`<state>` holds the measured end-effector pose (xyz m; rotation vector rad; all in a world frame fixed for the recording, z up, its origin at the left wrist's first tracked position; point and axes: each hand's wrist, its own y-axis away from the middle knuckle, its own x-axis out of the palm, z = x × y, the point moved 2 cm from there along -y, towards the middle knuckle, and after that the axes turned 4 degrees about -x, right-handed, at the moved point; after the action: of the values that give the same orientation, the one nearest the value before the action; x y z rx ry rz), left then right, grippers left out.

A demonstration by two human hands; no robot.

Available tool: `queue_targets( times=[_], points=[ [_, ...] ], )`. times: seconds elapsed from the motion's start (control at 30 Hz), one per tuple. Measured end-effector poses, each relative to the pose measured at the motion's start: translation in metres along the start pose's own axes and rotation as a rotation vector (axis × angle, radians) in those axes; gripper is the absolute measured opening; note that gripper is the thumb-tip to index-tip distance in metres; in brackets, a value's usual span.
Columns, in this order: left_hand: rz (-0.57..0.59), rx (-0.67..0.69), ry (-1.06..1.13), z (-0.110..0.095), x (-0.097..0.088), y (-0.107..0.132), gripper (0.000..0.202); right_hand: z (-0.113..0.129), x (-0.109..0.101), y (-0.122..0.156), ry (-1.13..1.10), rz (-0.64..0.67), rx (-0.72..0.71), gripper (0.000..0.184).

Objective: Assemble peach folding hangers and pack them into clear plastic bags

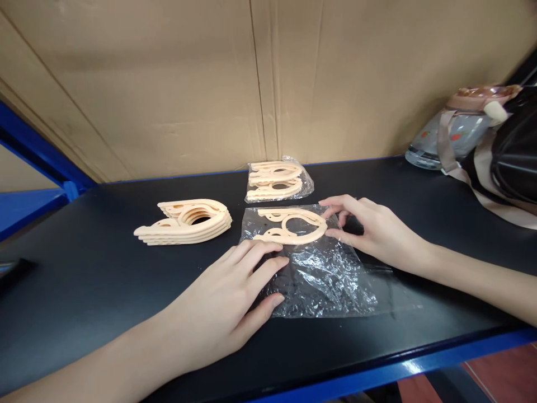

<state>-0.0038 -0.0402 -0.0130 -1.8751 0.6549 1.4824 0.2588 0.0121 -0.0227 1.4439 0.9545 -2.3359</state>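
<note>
A cream folding clothes hanger (308, 239) lies folded at the far end of a clear plastic bag (319, 285), its rounded end to the right. My left hand (235, 296) rests with fingers spread on the bag's left side, fingertips beside the hanger's lower arm. At the rounded end, the thumb and index finger of my right hand (373, 229) close around the hanger's edge; its other fingers are curled. Left of the bag sits a stack of several matching folded hangers (188, 229). Behind it, more hangers lie inside another clear bag (308, 182).
The black shelf top (92, 263) has a blue front rail (403, 366) and brown cardboard (168, 84) behind it. A clear water bottle with a strap (465, 131) lies at the back right, against a black bag (516, 151). A dark object (12, 268) shows at the left edge.
</note>
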Motion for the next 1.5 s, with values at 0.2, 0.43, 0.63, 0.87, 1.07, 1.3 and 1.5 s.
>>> queue_targets(
  times=[0.2,0.43,0.63,0.87,1.07,1.3,1.5],
  points=[
    [0.005,0.001,0.006,-0.0013,-0.0021,-0.0016,0.034,-0.0013,0.0011,-0.0005,-0.092,0.045,-0.022,0.035],
    [-0.029,0.013,-0.023,-0.0025,-0.0025,-0.0004,0.032,-0.0004,0.0005,-0.0013,-0.172,0.007,0.019,0.037],
    [-0.009,0.064,-0.103,-0.0025,-0.0033,-0.0014,0.036,0.0013,-0.0005,-0.0014,-0.285,-0.052,0.054,0.032],
    [-0.038,0.081,-0.11,-0.0049,-0.003,-0.0025,0.036,0.0024,-0.0001,-0.0014,-0.278,0.018,0.005,0.033],
    [-0.029,0.094,-0.113,-0.0052,-0.0035,-0.0016,0.039,0.0037,-0.0014,-0.0021,-0.275,0.043,-0.007,0.033],
    [-0.021,0.092,-0.106,-0.0015,-0.0009,-0.0006,0.04,0.0044,-0.003,-0.0015,-0.293,0.078,-0.04,0.034],
    [-0.039,0.086,-0.074,-0.0025,0.0008,0.0,0.039,0.0052,-0.0026,-0.0016,-0.302,0.101,-0.068,0.036]
  ],
)
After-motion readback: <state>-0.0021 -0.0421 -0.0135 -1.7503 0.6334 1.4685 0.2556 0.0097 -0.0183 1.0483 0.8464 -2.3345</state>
